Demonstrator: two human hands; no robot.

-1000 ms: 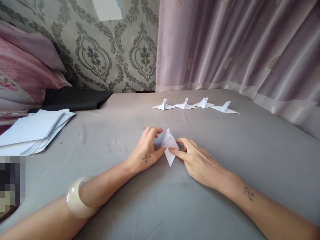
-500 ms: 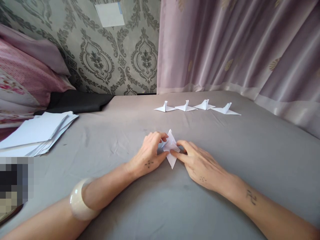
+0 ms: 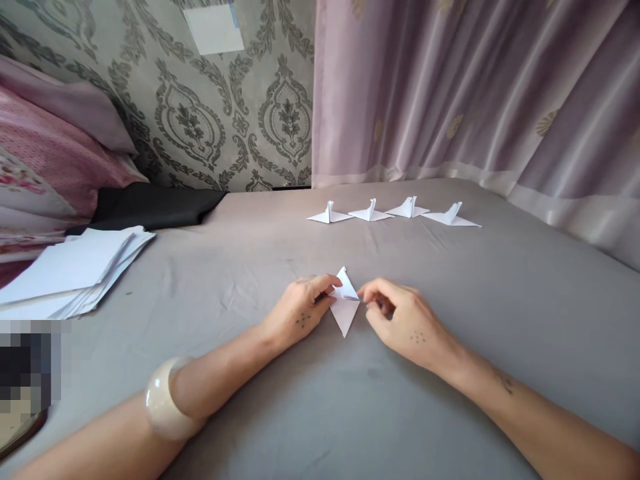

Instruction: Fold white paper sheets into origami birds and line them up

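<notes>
A white folded paper (image 3: 345, 313), kite-shaped with a crease across its middle, lies on the grey sheet in front of me. My left hand (image 3: 305, 307) has it by the left side, thumb and forefinger closed on the edge and the forefinger reaching over the upper flap. At the right corner is my right hand (image 3: 400, 317), fingers curled but thumb and forefinger apart. Its forefinger tip is at the corner; whether it touches I cannot tell. Nothing shows in its grasp.
Several folded paper birds (image 3: 370, 211) stand in a row toward the back. At the left lie a stack of white paper sheets (image 3: 65, 270) and a black cloth (image 3: 155, 203). A pink curtain (image 3: 400, 87) hangs behind the grey sheet (image 3: 320, 413).
My right hand has drawn off the paper to its right corner, its fingers curling. The upper flap lies differently, and a horizontal fold edge now shows. My left hand stays on the left side.
</notes>
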